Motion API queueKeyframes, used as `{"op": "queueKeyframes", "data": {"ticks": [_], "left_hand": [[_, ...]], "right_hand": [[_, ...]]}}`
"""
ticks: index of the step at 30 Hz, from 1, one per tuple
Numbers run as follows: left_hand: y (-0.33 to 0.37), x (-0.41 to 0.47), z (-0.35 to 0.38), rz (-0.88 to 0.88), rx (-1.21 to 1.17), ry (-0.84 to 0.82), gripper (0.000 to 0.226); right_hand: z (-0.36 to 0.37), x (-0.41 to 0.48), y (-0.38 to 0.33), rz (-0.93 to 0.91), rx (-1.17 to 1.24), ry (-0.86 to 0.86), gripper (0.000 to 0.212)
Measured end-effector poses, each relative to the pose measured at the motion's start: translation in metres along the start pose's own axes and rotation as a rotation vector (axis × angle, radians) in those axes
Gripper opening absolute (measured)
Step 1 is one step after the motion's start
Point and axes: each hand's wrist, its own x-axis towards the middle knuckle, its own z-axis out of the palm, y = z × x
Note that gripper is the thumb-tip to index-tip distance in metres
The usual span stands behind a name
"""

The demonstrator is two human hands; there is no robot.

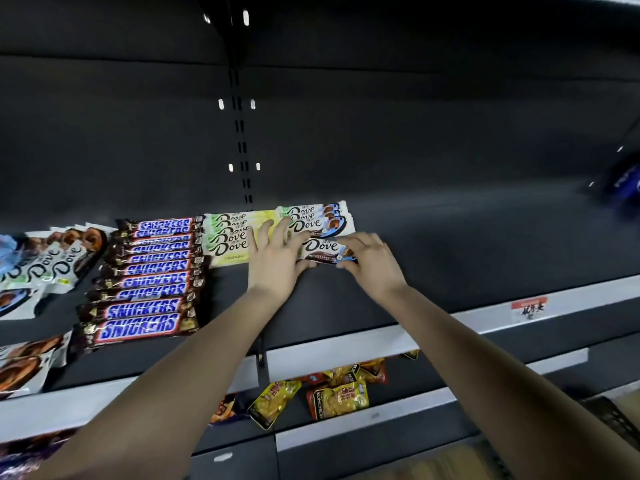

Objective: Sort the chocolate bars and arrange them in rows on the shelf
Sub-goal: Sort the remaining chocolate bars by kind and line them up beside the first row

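Note:
On the dark shelf (450, 258) lies a row of Snickers bars (145, 275), then a row of green-white Dove bars (232, 237), then a row of white-and-blue Dove bars (318, 218) at the back. Both hands hold one more white-and-blue Dove bar (323, 250) just in front of that row. My left hand (273, 254) grips its left end, fingers spread over the neighbouring bars. My right hand (370, 261) pinches its right end.
Dove pouch bags (52, 261) lie at the far left of the shelf. A price strip with a red-and-white tag (528, 308) runs along the front edge. Yellow snack packets (339, 398) sit on the shelf below. A blue package (627, 181) is at far right.

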Motion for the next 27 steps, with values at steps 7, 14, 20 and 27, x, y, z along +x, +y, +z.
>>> {"op": "queueKeyframes", "data": {"ticks": [7, 14, 20, 27], "left_hand": [[-0.001, 0.002, 0.009, -0.207, -0.047, -0.031, 0.070], [-0.001, 0.006, 0.013, -0.276, -0.038, -0.083, 0.076], [-0.002, 0.008, 0.015, -0.281, -0.029, -0.101, 0.075], [-0.002, 0.007, 0.014, -0.282, -0.038, -0.099, 0.072]], "right_hand": [[0.015, 0.017, 0.000, 0.056, 0.062, 0.066, 0.040], [0.031, 0.037, -0.005, 0.088, 0.161, 0.087, 0.042], [0.038, 0.041, 0.000, 0.065, 0.318, 0.123, 0.036], [0.039, 0.041, 0.000, 0.106, 0.315, 0.108, 0.030]]}}
